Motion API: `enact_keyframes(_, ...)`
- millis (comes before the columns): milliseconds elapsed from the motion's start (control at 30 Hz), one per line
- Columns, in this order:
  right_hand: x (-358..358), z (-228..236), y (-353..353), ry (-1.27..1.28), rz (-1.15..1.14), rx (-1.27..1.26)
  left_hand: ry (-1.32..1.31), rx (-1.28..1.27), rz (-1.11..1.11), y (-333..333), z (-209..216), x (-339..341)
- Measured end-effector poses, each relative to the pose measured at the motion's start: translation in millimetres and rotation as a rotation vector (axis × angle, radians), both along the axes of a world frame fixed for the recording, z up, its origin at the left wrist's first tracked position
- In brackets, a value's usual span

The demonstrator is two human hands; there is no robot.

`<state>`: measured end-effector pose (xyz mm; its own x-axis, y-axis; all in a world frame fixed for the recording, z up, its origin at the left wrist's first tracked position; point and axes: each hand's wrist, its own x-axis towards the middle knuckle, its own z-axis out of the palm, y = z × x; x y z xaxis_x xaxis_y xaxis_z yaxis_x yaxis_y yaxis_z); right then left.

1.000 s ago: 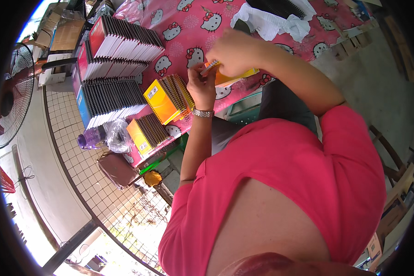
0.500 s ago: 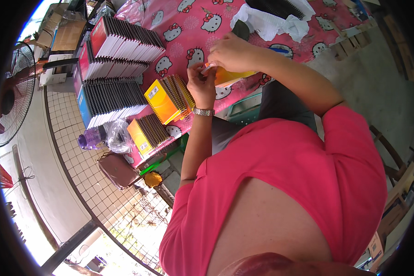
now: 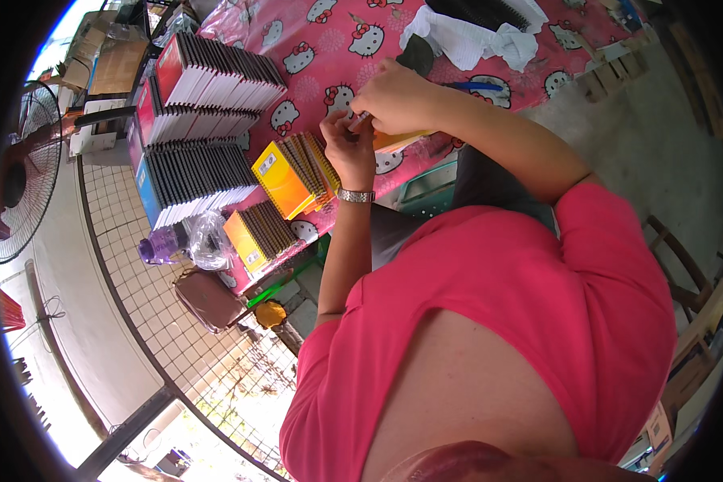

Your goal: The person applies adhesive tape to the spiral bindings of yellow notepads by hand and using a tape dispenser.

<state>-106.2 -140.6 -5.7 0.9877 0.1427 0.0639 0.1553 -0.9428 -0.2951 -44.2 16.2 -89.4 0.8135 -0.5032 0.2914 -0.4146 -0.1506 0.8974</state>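
Note:
My left hand (image 3: 349, 153), with a metal watch (image 3: 355, 195) at the wrist, is raised at the table's near edge with its fingers curled. Between its thumb and fingers shows a small pale piece (image 3: 360, 122), too small to name. My right hand (image 3: 398, 96) meets it from the right, fingers bent down and pressed together at the same spot; its fingertips are partly hidden. Below the right hand lies a yellow-orange notebook (image 3: 400, 140), mostly covered by the hand and forearm. Just left of my left hand stands a stack of yellow spiral notebooks (image 3: 285, 178).
Tall rows of black-spiral notebooks (image 3: 205, 173) fill the table's left side, with a smaller yellow stack (image 3: 257, 237) nearer. A purple bottle (image 3: 159, 248) and clear plastic bag (image 3: 209, 245) sit at the edge. Crumpled white paper (image 3: 510, 48) and a blue pen (image 3: 466, 86) lie right.
My right hand has shifted slightly left and down, closer against my left fingers. Less of the notebook beneath shows. The view has tilted a little.

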Motion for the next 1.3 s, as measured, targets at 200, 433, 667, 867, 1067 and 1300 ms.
enact_keyframes(200,6.7,-14.7,-8.6,0.0,0.135,-0.019,0.061,0.026,0.014,-0.1,3.4,-6.1)
enact_keyframes(433,-5.8,29.2,-3.2,0.079,0.047,-0.018,-0.007,0.102,0.068,4.1,5.5,-2.1)
enact_keyframes(667,12.1,1.3,9.3,0.096,0.037,-0.05,-0.16,0.16,0.094,3.3,8.5,-0.9)
enact_keyframes(867,-4.7,-13.5,-4.8,-0.297,-0.066,0.022,-0.093,0.067,0.046,0.3,5.4,-3.2)
enact_keyframes(1067,-74.7,-86.3,-69.0,-0.595,-0.704,0.333,-0.09,0.063,-0.001,2.2,-1.6,4.5)
enact_keyframes(1300,-129.2,-132.6,-32.1,-0.338,-0.621,-0.134,-0.164,0.222,0.008,3.0,0.3,6.2)
